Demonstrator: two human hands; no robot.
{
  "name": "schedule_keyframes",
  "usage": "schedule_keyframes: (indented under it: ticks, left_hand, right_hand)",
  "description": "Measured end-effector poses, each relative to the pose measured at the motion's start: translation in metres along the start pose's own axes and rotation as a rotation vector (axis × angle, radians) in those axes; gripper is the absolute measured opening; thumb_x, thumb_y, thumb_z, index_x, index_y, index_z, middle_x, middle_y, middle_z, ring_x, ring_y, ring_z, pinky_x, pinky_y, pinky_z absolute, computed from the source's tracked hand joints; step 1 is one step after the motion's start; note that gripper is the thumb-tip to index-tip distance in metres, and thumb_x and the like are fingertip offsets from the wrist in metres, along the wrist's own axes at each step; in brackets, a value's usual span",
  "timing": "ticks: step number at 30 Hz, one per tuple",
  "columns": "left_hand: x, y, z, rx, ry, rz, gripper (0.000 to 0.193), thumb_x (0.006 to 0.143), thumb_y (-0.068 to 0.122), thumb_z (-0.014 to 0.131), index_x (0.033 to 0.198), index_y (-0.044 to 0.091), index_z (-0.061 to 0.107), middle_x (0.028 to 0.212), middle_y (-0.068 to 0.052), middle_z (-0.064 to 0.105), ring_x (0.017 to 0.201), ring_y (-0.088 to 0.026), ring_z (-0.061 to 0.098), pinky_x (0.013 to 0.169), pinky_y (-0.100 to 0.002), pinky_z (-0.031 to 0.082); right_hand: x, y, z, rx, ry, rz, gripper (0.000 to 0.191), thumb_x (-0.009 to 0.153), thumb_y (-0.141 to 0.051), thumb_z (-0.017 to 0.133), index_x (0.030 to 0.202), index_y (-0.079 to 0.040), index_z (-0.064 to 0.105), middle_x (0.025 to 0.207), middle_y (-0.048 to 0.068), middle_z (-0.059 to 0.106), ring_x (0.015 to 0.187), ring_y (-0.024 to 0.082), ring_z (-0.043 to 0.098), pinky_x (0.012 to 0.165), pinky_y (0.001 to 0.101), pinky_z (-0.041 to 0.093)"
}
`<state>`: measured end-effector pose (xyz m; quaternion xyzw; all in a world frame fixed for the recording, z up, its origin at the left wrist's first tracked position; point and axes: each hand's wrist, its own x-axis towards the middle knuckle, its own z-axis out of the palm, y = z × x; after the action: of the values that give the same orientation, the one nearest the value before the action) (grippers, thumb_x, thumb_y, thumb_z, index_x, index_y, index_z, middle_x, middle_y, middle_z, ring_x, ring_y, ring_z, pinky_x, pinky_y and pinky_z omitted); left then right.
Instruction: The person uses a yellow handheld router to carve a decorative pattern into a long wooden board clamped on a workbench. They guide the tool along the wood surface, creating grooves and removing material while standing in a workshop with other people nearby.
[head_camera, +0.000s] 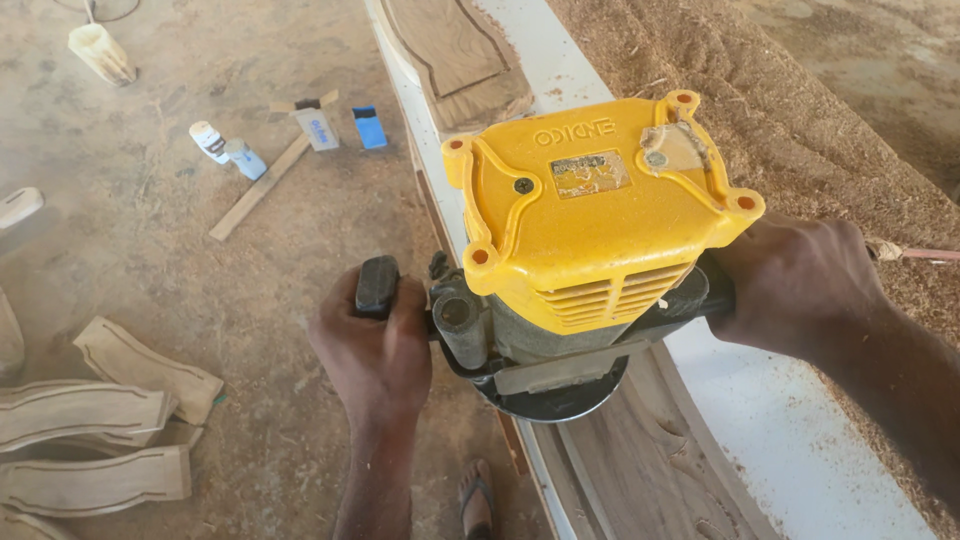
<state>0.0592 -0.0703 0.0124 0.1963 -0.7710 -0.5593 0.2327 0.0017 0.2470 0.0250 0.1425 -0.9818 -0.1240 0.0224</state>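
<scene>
Carved wood pieces (95, 440) lay on the floor (180, 250) at far left. Left hand (375, 345) had fingers wrapped tight round the black side handle (377, 285) of the yellow router (590, 215), base sitting on the wood panel (640, 470) on the white table (790, 420). Right hand (795, 285) clamped the opposite handle, sawdust pile (800, 120) just beyond.

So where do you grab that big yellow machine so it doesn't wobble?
By its two black side handles, one from each side. The left hand wraps the left handle, and the right hand closes over the right one. The yellow router is tall and top-heavy on a round base, so gripping low on both sides probably keeps it flat on the wooden board.
</scene>
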Motion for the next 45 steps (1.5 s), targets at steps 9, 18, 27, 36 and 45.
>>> schedule_keyframes:
  ticks: [9,18,27,36,45]
  left_hand:
    - [0.001,-0.004,0.000,0.017,0.025,0.042,0.010,0.080,0.012,0.066,0.079,0.003,0.069,0.062,-0.003,0.065,0.051,-0.013,0.061,0.047,-0.032,0.051]
    - [0.009,-0.017,-0.005,0.178,0.072,0.104,0.014,0.077,0.018,0.069,0.070,0.006,0.065,0.059,-0.002,0.058,0.046,-0.013,0.048,0.043,-0.033,0.042]
    - [0.011,-0.014,-0.019,0.112,0.099,0.145,0.020,0.082,0.018,0.068,0.076,-0.001,0.069,0.063,-0.006,0.058,0.057,-0.013,0.047,0.051,-0.033,0.035]
    - [0.015,-0.015,-0.021,0.089,0.124,0.041,0.028,0.083,0.028,0.072,0.090,0.001,0.077,0.064,-0.004,0.065,0.055,-0.011,0.056,0.051,-0.030,0.042]
    - [0.025,-0.036,-0.030,0.131,0.091,0.193,0.040,0.086,0.036,0.073,0.086,-0.003,0.075,0.064,-0.004,0.064,0.057,-0.010,0.053,0.053,-0.032,0.041]
  right_hand:
    - [0.004,0.001,0.001,-0.044,-0.069,0.029,0.012,0.086,-0.021,0.062,0.094,-0.024,0.071,0.066,-0.001,0.063,0.055,0.013,0.061,0.045,0.0309,0.055]
    - [0.011,-0.014,-0.017,-0.009,-0.241,0.103,0.023,0.094,-0.031,0.065,0.117,-0.034,0.062,0.081,-0.004,0.065,0.061,0.011,0.062,0.050,0.0279,0.056]
    - [0.015,-0.036,-0.032,0.089,-0.235,0.080,0.028,0.084,-0.026,0.076,0.107,-0.025,0.059,0.084,-0.005,0.066,0.071,0.011,0.063,0.063,0.0301,0.059]
    - [0.022,-0.045,-0.032,0.074,-0.178,0.009,0.027,0.083,-0.027,0.077,0.102,-0.022,0.058,0.082,-0.004,0.063,0.075,0.012,0.061,0.066,0.0313,0.056]
    - [0.031,-0.053,-0.031,0.122,-0.239,0.016,0.027,0.087,-0.026,0.075,0.107,-0.022,0.058,0.082,-0.003,0.062,0.070,0.013,0.059,0.063,0.0319,0.057]
